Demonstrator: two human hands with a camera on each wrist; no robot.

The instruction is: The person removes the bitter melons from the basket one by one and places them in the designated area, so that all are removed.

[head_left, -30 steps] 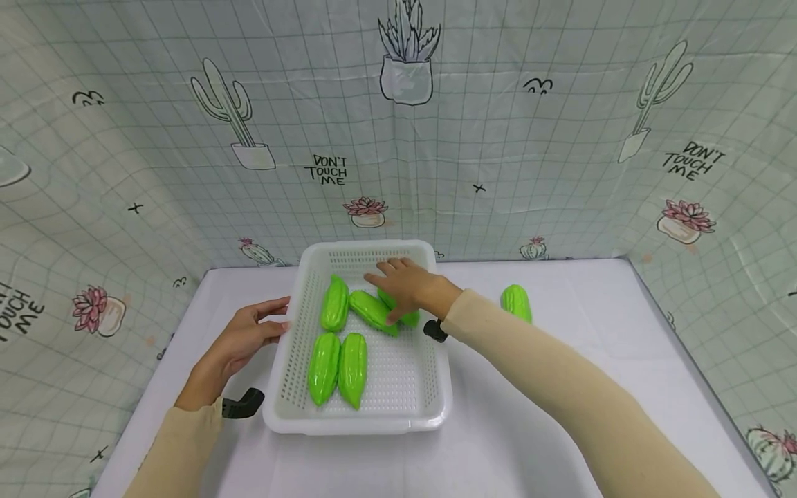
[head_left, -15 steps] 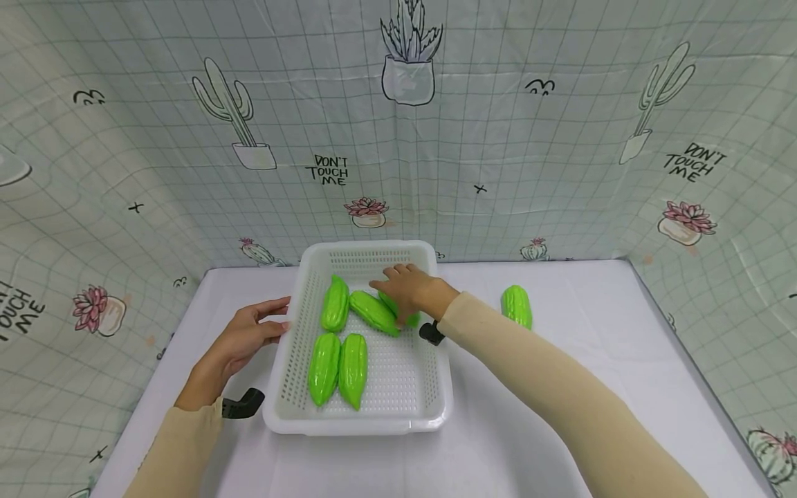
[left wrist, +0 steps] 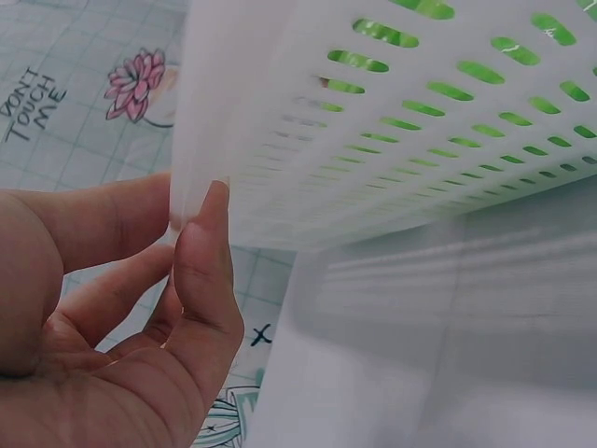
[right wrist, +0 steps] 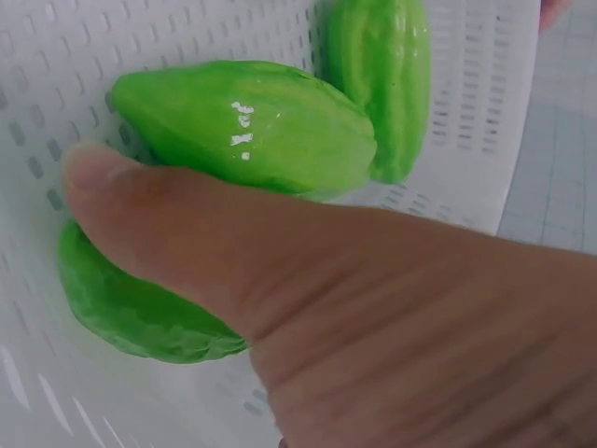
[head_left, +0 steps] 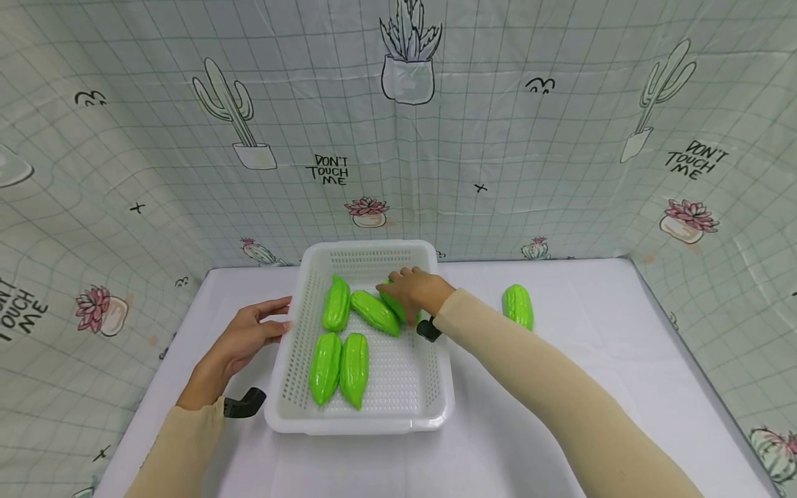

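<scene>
A white perforated plastic basket [head_left: 398,387] holds several glossy, ridged, bright green bitter melons. Two of them, a left melon [head_left: 325,369] and its neighbour [head_left: 354,370], lie side by side near the front. Behind are an upright melon [head_left: 336,304] and a slanted melon [head_left: 376,312]. My left hand [head_left: 245,339] pinches the basket's left rim between thumb and fingers. Inside the basket at the back right, my right hand [head_left: 416,290] grips another bitter melon [head_left: 392,302]. In the right wrist view, the thumb [right wrist: 187,233] crosses that melon [right wrist: 140,313]; the other fingers are hidden.
One more green bitter melon [head_left: 517,306] lies on the white table [head_left: 560,373], right of the basket and partly behind the right sleeve [head_left: 529,373]. A hanging cloth [head_left: 467,138] with cactus prints closes off the back and both sides.
My right hand has shifted slightly right and drawn its fingers in, uncovering more of the slanted melon and the one under it. The left hand stays on the rim.
</scene>
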